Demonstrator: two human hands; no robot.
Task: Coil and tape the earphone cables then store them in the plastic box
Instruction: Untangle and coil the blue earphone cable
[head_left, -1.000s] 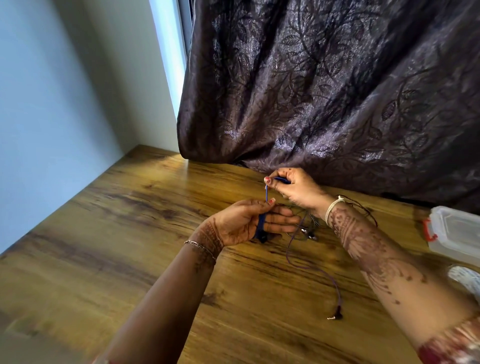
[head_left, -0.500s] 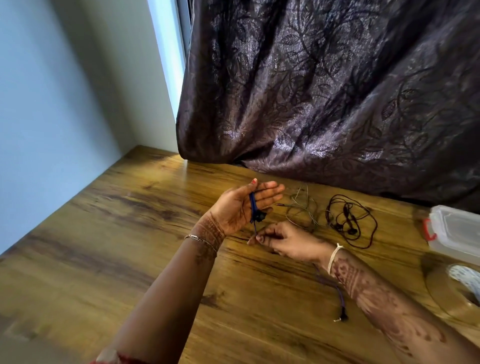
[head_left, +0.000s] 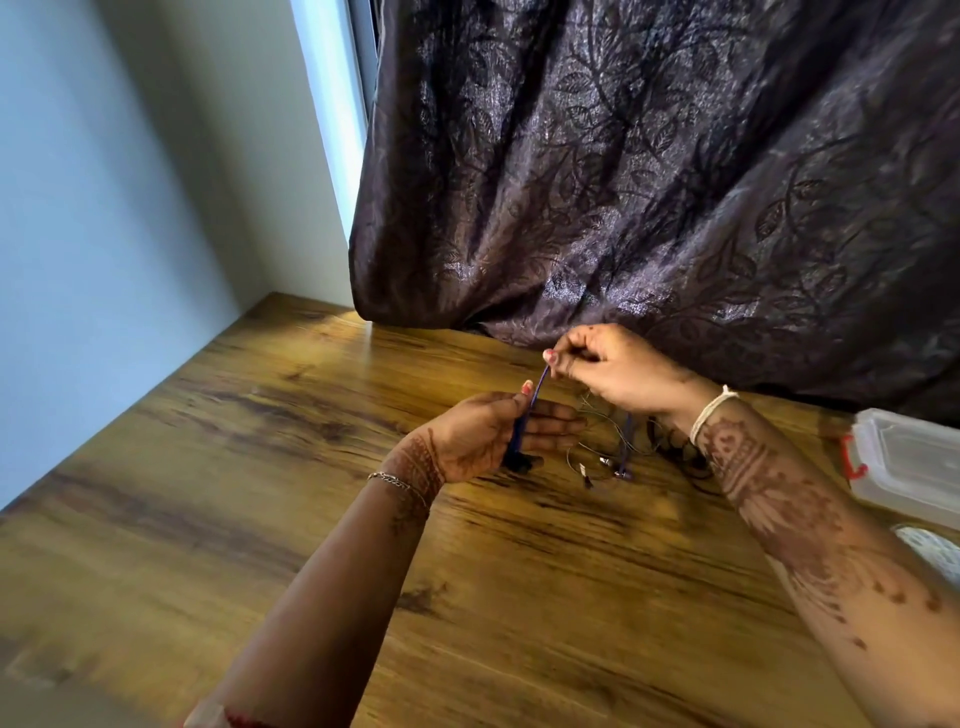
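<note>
Fingers of left hand: nearly straight, thumb pinning blue cable against them.
Fingers of right hand: curled, pinching same cable just above.
Plastic box: well right of them.

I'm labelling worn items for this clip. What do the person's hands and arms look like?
The left hand has a thin metal chain bracelet at the wrist, beside a dark henna cuff. The right hand has a white band at its wrist, and henna patterns run down that forearm. Visible nails carry pinkish polish. A reddish sleeve edge shows on the upper left arm.
</note>
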